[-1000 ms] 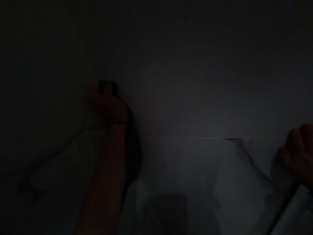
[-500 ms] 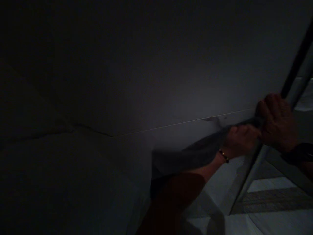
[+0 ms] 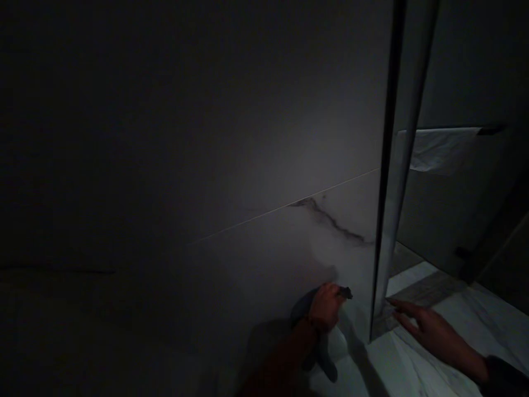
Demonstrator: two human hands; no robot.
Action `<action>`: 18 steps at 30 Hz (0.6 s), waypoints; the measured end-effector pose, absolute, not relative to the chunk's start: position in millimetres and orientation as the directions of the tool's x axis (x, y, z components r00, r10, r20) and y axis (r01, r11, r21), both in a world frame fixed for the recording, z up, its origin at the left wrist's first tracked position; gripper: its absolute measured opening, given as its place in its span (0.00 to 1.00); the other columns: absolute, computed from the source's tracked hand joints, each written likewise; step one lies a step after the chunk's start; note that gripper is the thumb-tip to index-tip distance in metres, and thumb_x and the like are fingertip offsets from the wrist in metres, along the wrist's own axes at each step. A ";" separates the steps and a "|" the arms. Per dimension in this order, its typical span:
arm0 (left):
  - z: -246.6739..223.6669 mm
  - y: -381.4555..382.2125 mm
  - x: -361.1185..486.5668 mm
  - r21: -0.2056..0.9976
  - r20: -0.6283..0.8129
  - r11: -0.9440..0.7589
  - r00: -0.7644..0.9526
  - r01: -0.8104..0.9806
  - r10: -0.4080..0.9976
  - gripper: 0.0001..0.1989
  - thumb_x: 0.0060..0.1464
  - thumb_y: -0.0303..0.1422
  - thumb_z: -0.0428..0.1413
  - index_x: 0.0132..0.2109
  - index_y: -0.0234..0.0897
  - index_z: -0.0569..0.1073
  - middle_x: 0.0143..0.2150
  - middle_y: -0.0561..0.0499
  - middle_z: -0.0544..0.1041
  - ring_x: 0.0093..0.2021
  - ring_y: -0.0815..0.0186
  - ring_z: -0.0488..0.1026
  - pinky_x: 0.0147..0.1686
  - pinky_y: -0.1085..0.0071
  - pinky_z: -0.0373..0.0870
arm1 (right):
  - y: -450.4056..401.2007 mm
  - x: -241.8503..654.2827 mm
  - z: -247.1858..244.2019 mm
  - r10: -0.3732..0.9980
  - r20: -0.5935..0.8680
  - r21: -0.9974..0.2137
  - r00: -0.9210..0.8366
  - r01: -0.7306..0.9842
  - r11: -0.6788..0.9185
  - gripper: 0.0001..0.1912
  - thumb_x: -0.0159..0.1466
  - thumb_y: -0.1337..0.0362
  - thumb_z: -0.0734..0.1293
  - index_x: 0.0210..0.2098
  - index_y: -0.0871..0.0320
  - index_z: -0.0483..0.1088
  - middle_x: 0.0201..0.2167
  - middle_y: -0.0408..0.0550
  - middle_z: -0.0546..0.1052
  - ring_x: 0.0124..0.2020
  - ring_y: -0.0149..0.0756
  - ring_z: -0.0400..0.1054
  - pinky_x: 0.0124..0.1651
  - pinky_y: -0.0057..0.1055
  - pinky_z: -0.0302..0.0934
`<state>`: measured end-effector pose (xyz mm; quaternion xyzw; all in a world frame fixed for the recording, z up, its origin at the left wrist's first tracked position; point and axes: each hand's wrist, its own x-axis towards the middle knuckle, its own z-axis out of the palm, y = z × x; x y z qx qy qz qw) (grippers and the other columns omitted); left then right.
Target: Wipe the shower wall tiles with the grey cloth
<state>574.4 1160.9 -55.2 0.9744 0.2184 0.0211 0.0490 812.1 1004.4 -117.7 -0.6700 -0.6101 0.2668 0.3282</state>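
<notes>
The scene is very dark. My left hand [image 3: 326,306] is closed around a dark cloth [image 3: 320,353] and presses it low against a marble-veined wall tile [image 3: 289,248]; the cloth hangs below the hand. A small dark tip sticks out at my fingers, and I cannot tell what it is. My right hand [image 3: 425,328] is flat with fingers stretched out, holding nothing, its fingertips close to the bottom of a glass door edge [image 3: 388,220].
The tall glass door stands upright just right of my left hand. Beyond it a pale towel [image 3: 442,149] hangs on a rail. A light marble floor [image 3: 454,325] with a darker strip lies at the lower right. The left side is too dark to read.
My view swung right and the door now stands upright. My right hand let go of the door edge and dropped low with fingers spread. My left hand moved down the wall with the cloth.
</notes>
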 end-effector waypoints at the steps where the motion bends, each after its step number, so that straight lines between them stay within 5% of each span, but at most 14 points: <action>1: -46.9 1158.8 572.2 0.215 0.014 -0.862 0.881 0.459 0.473 0.14 0.53 0.19 0.48 0.39 0.34 0.77 0.38 0.47 0.74 0.42 0.64 0.68 0.41 0.69 0.66 | 1004.1 794.9 -122.3 0.993 0.014 -0.852 0.118 0.521 -0.050 0.30 0.69 0.45 0.55 0.61 0.59 0.61 0.52 0.53 0.70 0.51 0.46 0.67 0.53 0.43 0.66; 5: -5.0 1150.3 561.7 0.631 -0.035 -0.625 0.822 0.459 0.569 0.19 0.45 0.17 0.47 0.36 0.35 0.80 0.36 0.50 0.72 0.39 0.69 0.69 0.42 0.74 0.66 | 1023.4 741.4 -98.1 0.986 0.092 -0.993 0.136 0.089 0.080 0.34 0.67 0.47 0.62 0.66 0.55 0.50 0.62 0.50 0.58 0.61 0.42 0.53 0.62 0.40 0.54; 8: 25.4 1148.3 555.2 0.842 -0.071 -0.365 0.751 0.398 0.656 0.18 0.41 0.20 0.49 0.35 0.36 0.80 0.34 0.51 0.70 0.37 0.68 0.68 0.42 0.72 0.64 | 1041.7 730.0 -71.1 1.000 0.020 -0.998 -0.013 -0.064 0.019 0.31 0.63 0.46 0.66 0.59 0.59 0.63 0.46 0.52 0.73 0.49 0.46 0.66 0.53 0.40 0.62; 11: 44.5 1148.9 554.5 0.914 -0.092 -0.244 0.750 0.325 0.654 0.14 0.38 0.23 0.52 0.33 0.36 0.79 0.32 0.52 0.69 0.36 0.67 0.66 0.40 0.72 0.61 | 1050.9 732.9 -56.7 0.993 -0.023 -0.986 -0.118 -0.159 -0.041 0.31 0.62 0.44 0.66 0.54 0.63 0.68 0.35 0.50 0.75 0.36 0.43 0.70 0.38 0.35 0.65; 16: 53.2 1145.8 568.4 0.969 -0.138 -0.072 0.752 0.238 0.644 0.09 0.38 0.28 0.56 0.31 0.34 0.78 0.29 0.52 0.68 0.34 0.67 0.64 0.36 0.72 0.58 | 1051.7 747.2 -32.4 0.990 0.105 -0.987 -0.095 -0.130 0.093 0.21 0.62 0.51 0.70 0.48 0.58 0.72 0.47 0.50 0.71 0.49 0.43 0.64 0.54 0.35 0.56; 18: 54.2 1144.5 576.7 0.973 -0.126 -0.066 0.752 0.220 0.647 0.09 0.37 0.27 0.55 0.30 0.33 0.77 0.30 0.52 0.68 0.34 0.67 0.65 0.36 0.72 0.58 | 1049.5 754.1 -24.3 0.988 0.123 -0.985 -0.089 -0.132 0.111 0.18 0.61 0.51 0.71 0.42 0.58 0.74 0.44 0.48 0.72 0.46 0.41 0.65 0.51 0.32 0.57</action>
